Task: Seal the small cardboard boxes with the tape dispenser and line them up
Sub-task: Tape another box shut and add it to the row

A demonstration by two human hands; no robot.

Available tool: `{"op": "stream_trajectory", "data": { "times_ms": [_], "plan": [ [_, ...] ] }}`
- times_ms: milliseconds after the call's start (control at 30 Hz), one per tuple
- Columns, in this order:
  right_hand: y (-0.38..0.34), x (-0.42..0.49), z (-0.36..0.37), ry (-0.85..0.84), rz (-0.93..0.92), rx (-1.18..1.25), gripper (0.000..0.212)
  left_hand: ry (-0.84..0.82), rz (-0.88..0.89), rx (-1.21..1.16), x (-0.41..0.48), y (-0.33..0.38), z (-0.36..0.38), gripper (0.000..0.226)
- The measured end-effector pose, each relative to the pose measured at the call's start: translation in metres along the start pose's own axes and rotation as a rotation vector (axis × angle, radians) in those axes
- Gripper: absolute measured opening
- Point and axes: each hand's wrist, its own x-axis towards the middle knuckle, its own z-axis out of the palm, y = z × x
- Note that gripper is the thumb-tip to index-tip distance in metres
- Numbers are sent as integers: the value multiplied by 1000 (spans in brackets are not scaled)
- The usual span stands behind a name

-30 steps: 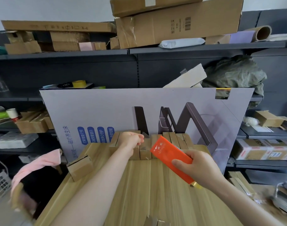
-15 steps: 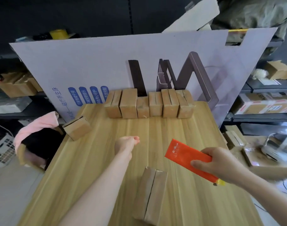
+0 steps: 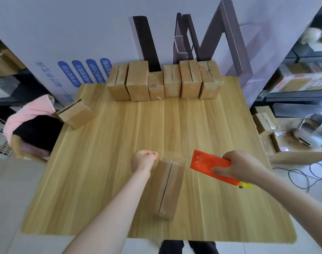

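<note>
Right hand (image 3: 237, 165) fingers wrap tape dispenser (image 3: 209, 163), nose at box (image 3: 169, 187) far end, likely to start seam. Left hand (image 3: 142, 160) curled beside box; whether pinching tape, cannot tell.

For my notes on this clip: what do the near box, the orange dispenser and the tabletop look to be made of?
The near box looks like plain brown cardboard, matte; its far end shines, perhaps clear tape. The dispenser is probably plastic: smooth, even orange, slight sheen. The tabletop shows pale wood-grain stripes; laminate or veneer is as likely as solid wood.
</note>
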Motion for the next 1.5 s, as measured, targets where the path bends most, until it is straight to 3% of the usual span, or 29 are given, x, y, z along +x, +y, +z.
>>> {"op": "stream_trajectory", "data": {
  "times_ms": [300, 500, 533, 600, 700, 900, 1000, 1100, 1300, 1400, 1500],
  "plan": [
    [-7, 21, 12, -26, 34, -110, 41, 9, -30, 25, 13, -13, 20, 2],
    [-18, 34, 26, 7, -10, -168, 44, -5, -3, 89, 11, -30, 30, 14],
    [-19, 35, 27, 20, -17, -183, 44, -1, 4, 101, 9, -34, 33, 24],
    [-21, 36, 27, 41, -29, -213, 43, 82, 42, 59, 3, -41, 36, 41],
    [-25, 36, 27, 64, -36, -255, 39, 176, 182, -117, -12, -52, 36, 28],
    [-46, 29, 19, 103, -46, -304, 30, -24, 291, -19, -18, -66, 39, 43],
    [-56, 33, 27, 167, -84, -323, 16, -75, 285, 0, -15, -65, 38, 41],
    [-62, 41, 57, 192, -122, -354, 24, -87, 279, 23, -13, -64, 38, 30],
    [-38, 33, 48, 118, 15, -138, 34, 81, 185, -70, -21, -65, 40, 17],
    [-25, 33, 32, 262, 80, -23, 35, 137, 89, -179, -32, -73, 46, 25],
    [-24, 35, 23, 447, 67, 331, 39, 157, 20, -190, -42, -78, 52, 30]
  ]
}}
